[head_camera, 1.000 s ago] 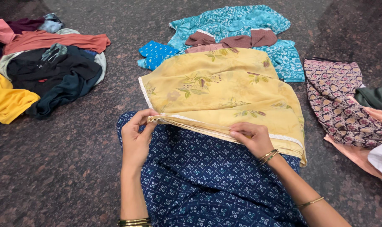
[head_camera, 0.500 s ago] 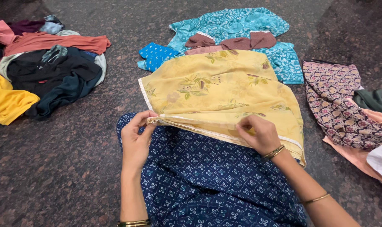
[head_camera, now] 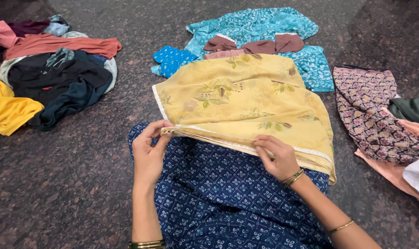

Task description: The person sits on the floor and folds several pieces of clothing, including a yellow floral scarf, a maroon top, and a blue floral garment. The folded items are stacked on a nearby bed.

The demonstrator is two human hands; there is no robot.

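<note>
Right at the centre lies the yellow floral cloth, folded, spread flat over the person's lap and out onto the dark speckled stone floor. Its near hem, edged in white, runs from nine o'clock to four o'clock. The left hand pinches the hem's left corner, thumb and fingers closed on the stacked layers. The right hand is closed on the same hem farther along toward four o'clock, fingers curled over the edge; a gold bangle sits at that wrist.

Beneath the cloth, at six o'clock, the navy printed garment covers the lap, and the yellow hem overlaps its upper part.

At twelve o'clock, just beyond the yellow cloth and partly under its far edge, a turquoise printed cloth lies spread, with a brown piece on it and a small bright blue dotted piece at its left, toward eleven o'clock.

At ten o'clock, well apart, is a loose heap of clothes: a black garment in the middle, a rust-red one across its top, and a plain yellow one at the near-left edge of the frame.

At three o'clock lies a maroon patterned cloth, close beside the yellow cloth's right edge, with peach fabric under it and a dark green piece past it.

No baskets or boxes; everything rests straight on the floor.
</note>
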